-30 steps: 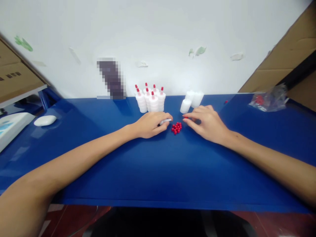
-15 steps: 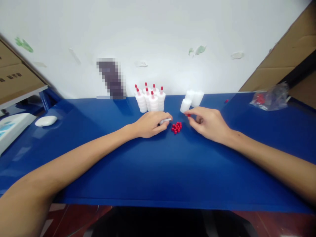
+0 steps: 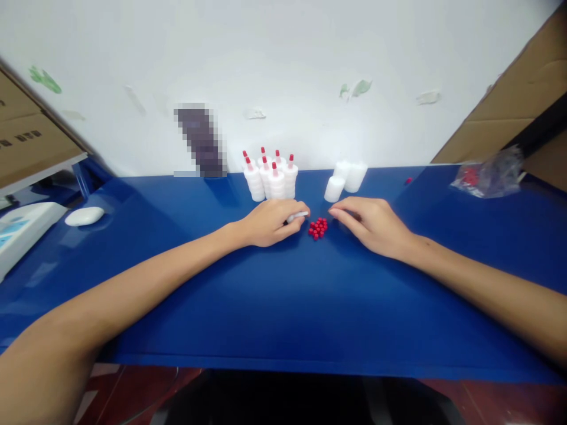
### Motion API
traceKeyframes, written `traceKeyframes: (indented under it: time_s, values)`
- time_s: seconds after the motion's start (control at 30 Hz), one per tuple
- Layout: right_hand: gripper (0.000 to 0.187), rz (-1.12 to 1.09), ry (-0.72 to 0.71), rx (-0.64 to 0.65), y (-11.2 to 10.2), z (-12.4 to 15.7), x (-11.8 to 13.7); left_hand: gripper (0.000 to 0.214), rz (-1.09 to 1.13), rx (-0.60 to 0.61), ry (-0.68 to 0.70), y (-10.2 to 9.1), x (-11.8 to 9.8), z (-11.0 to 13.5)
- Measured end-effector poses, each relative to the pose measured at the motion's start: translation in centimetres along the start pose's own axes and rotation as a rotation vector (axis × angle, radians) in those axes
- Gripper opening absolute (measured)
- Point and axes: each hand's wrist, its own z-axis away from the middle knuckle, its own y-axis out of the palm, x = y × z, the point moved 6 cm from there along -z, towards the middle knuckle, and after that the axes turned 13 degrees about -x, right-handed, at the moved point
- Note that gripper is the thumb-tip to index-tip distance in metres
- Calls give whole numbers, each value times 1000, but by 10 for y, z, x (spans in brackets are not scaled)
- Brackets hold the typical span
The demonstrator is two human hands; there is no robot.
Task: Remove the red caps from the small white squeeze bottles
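My left hand (image 3: 275,223) is closed around a small white nozzle cap (image 3: 297,216), its narrow end pointing right. Just to the right lies a cluster of small red caps (image 3: 318,228) on the blue table. Past that cluster, my right hand (image 3: 374,224) has thumb and index finger pinched together; what sits between the fingertips is hidden. Behind my left hand stand several white squeeze bottles (image 3: 277,184) with red-tipped nozzles. A few plain white bottles without nozzles (image 3: 335,189) stand behind my right hand.
A clear plastic bag (image 3: 491,177) with red pieces lies at the far right, and a lone red cap (image 3: 408,181) near the back edge. On the left are a white rounded case (image 3: 84,216) and a white device (image 3: 26,230). Cardboard boxes (image 3: 500,112) flank the table.
My right hand has drawn slightly nearer and away from the white bottles. The red cap seen between its fingers earlier is out of sight now. My left hand keeps its place.
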Motion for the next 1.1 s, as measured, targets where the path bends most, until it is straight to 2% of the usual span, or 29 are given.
traceKeyframes:
  time_s: [0.27, 0.6, 0.8, 1.1]
  values:
    - [29, 36, -105, 20, 3, 4, 0, 29, -2, 6, 1, 1, -1, -1]
    - [21, -6, -103, 82, 6, 2, 3, 29, 11, 10, -4, -1, -2, -1]
    - [17, -41, -102, 72, 5, 2, 3, 28, 13, 5, 5, 1, -2, -1]
    - [26, 6, -78, 53, 4, 1, 2, 28, 2, 5, 1, 0, -1, -1]
